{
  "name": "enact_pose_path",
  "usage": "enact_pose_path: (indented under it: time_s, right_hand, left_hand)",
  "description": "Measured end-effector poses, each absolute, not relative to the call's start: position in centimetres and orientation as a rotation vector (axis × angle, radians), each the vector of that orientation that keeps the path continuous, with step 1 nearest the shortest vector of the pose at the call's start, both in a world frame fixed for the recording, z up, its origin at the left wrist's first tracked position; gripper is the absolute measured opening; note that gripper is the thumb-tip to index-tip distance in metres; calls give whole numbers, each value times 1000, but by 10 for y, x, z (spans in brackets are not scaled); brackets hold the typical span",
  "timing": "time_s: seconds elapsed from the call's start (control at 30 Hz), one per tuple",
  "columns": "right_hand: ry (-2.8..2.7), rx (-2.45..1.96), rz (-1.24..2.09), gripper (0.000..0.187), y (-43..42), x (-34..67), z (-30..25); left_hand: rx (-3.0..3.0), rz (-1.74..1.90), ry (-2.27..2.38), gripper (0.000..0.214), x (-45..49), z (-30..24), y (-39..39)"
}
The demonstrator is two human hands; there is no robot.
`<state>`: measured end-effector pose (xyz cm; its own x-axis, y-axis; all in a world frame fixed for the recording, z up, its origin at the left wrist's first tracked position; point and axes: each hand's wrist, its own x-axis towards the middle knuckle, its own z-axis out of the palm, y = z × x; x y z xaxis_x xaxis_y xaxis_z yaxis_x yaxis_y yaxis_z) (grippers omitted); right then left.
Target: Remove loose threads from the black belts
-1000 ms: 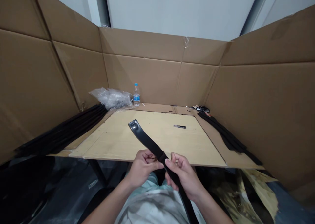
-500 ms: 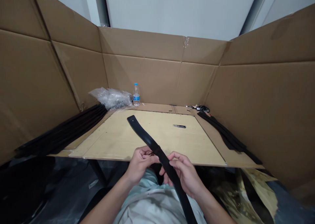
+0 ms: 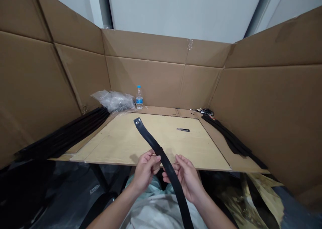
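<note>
A long black strap (image 3: 169, 168) runs diagonally from above the board down over my lap, with a small shiny stud near its upper end and a narrow band around its middle. My left hand (image 3: 147, 168) is closed in a pinch at the strap's left edge, just by that band. Curled around the lower stretch is my right hand (image 3: 186, 177), some of its fingers behind the strap. Its thumb and forefinger come together just off the strap's right edge; whether anything thin is between them I cannot make out. Beyond lie small thread snips (image 3: 183, 130) on the board.
A pale board (image 3: 113, 141) covers the table. Black strips (image 3: 67, 131) are piled at left, more black strips (image 3: 230, 135) at right. Behind stand a water bottle (image 3: 139, 100) and a clear plastic bag (image 3: 114, 101). Cardboard walls (image 3: 146, 74) enclose three sides.
The strap's upper end has shifted slightly right and turned, showing its stud more plainly. My right thumb and forefinger have moved off the strap's face to beside its edge.
</note>
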<state>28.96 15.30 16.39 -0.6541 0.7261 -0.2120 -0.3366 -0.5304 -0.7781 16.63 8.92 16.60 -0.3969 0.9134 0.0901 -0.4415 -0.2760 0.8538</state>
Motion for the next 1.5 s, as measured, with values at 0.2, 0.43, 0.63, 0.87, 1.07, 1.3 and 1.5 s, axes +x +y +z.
enact_pose_path:
  time_s: [0.2, 0.43, 0.63, 0.87, 1.07, 1.3, 1.5]
  right_hand:
    - [-1016, -714, 2280, 70, 151, 291, 161]
    - [-1371, -477, 2389, 63, 156, 292, 155]
    - [-1340, -430, 2403, 57, 153, 296, 158]
    - [-1348, -405, 2375, 52, 156, 298, 158]
    - [-1370, -464, 2289, 49, 164, 292, 150]
    - [-1531, -417, 2141, 46, 162, 289, 146]
    - [-1652, -326, 2221, 44, 167, 297, 146]
  left_hand:
    - [761, 1831, 928, 37, 167, 168, 86]
    - [887, 1787, 985, 35, 158, 173, 84]
    - [1002, 1727, 1150, 39, 149, 176, 83]
    - [989, 1810, 1294, 49, 151, 178, 83]
    - [890, 1838, 1384, 44, 150, 172, 87]
    - [876, 1824, 1411, 47, 150, 170, 86]
    - [983, 1750, 1359, 43, 153, 179, 79]
